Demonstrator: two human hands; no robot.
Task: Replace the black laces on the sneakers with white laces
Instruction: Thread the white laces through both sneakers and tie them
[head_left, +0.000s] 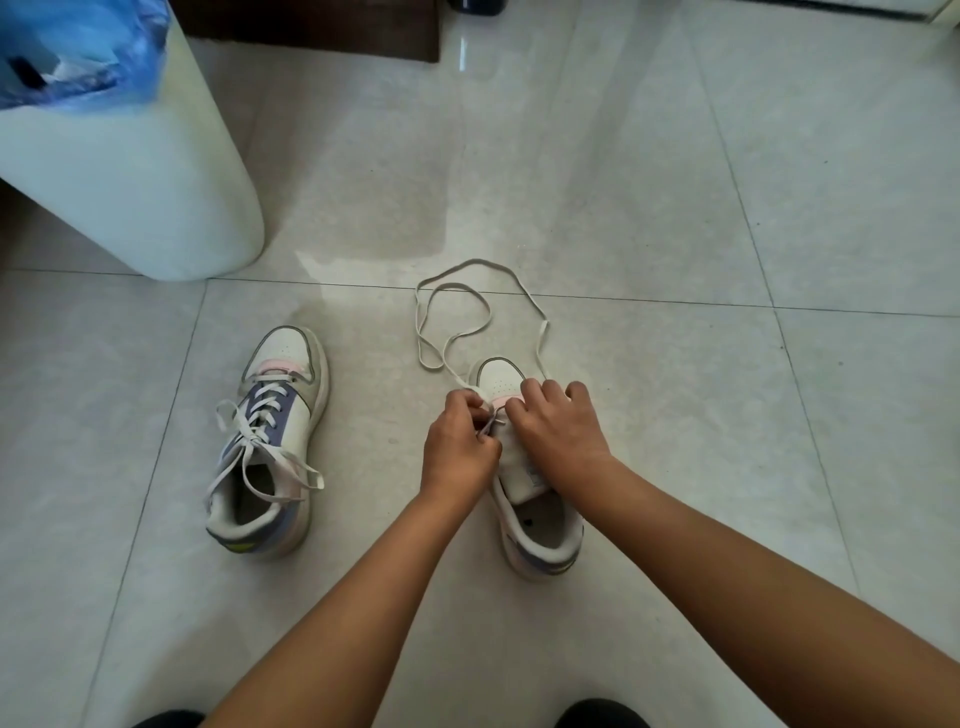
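White flat lace pinched by left hand at unlaced white sneaker | right hand fingers curled on sneaker | laced sneaker apart on tiled floor

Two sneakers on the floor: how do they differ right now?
The left sneaker is fully laced in white, untouched; the right sneaker is barely threaded, its white lace looping across the floor. The left hand pinches that lace and the right hand rests on the right sneaker. Both sneakers stand upright, toes pointing away, same colours.
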